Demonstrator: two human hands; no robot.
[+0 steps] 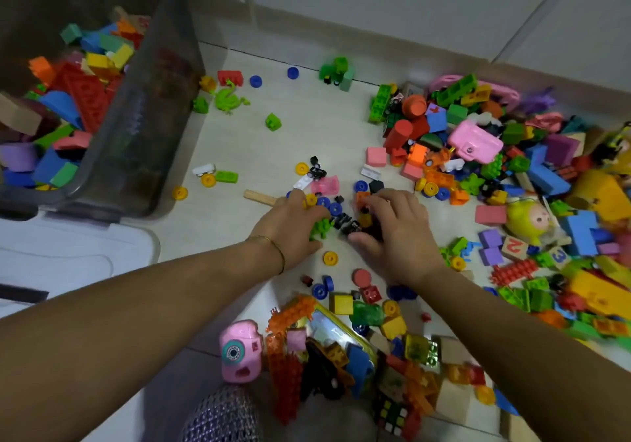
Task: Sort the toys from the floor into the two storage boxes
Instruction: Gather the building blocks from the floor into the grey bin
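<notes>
While both hands sit low over the middle of the floor (307,127), I log: left hand (293,226) curls its fingers round a green piece (321,229); right hand (397,233) bends its fingers over small black pieces (346,223), and I cannot tell whether it grips them. The grey storage box (153,107), part-filled with blocks, stands at the floor's far left corner. The toy heap (532,168) lies along the right edge.
</notes>
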